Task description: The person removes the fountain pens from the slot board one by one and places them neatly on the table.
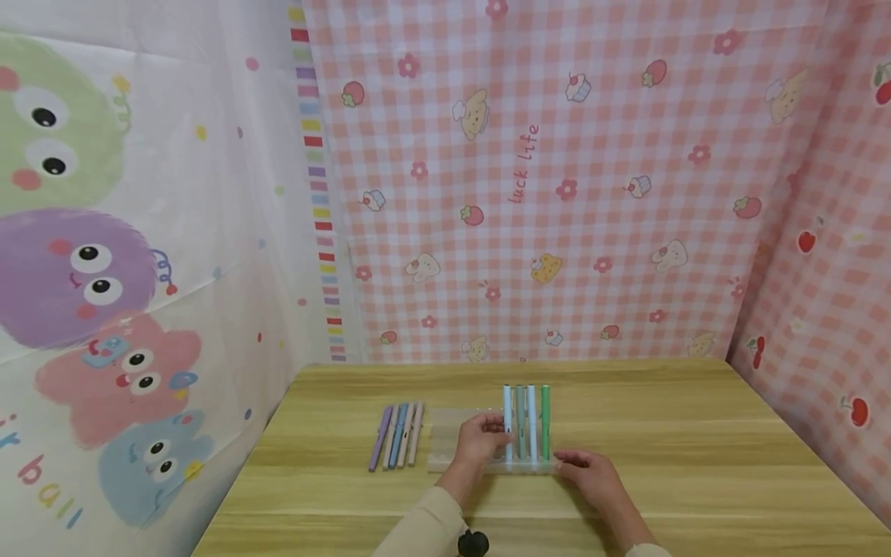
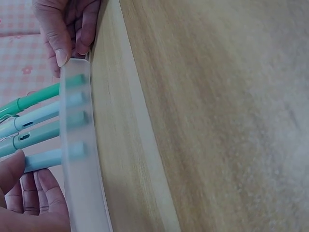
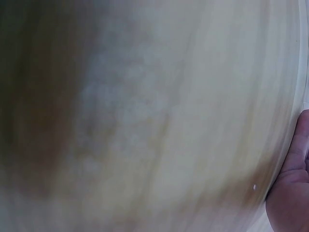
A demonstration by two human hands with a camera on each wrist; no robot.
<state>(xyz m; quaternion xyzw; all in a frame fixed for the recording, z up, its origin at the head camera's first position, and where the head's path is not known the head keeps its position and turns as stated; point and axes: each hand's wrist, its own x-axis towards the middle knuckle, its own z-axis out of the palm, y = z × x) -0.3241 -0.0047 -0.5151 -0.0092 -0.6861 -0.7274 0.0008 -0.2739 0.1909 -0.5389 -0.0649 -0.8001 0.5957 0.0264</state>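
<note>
A translucent plastic pen case (image 1: 445, 466) lies on the table with several pens standing side by side in it. My left hand (image 1: 480, 442) pinches the leftmost pen there, a light blue pen (image 2: 44, 160), whose end sits behind the case's frosted strip (image 2: 79, 193). To its right are a grey-green pen (image 1: 520, 425), another light blue pen (image 1: 533, 422) and a green pen (image 1: 545, 424). With thumb and curled fingers my right hand (image 1: 592, 473) grips the case's right end; in the right wrist view only part of that hand (image 3: 291, 193) shows.
Left of the case, several loose pens lie side by side on the wooden table (image 1: 313, 449): a purple pen (image 1: 380, 439), a blue pen (image 1: 398, 435) and some beige-pink pens (image 1: 416, 433). A pink checked cloth (image 1: 543, 232) hangs behind the table. A small black object (image 1: 473, 543) shows near the left sleeve.
</note>
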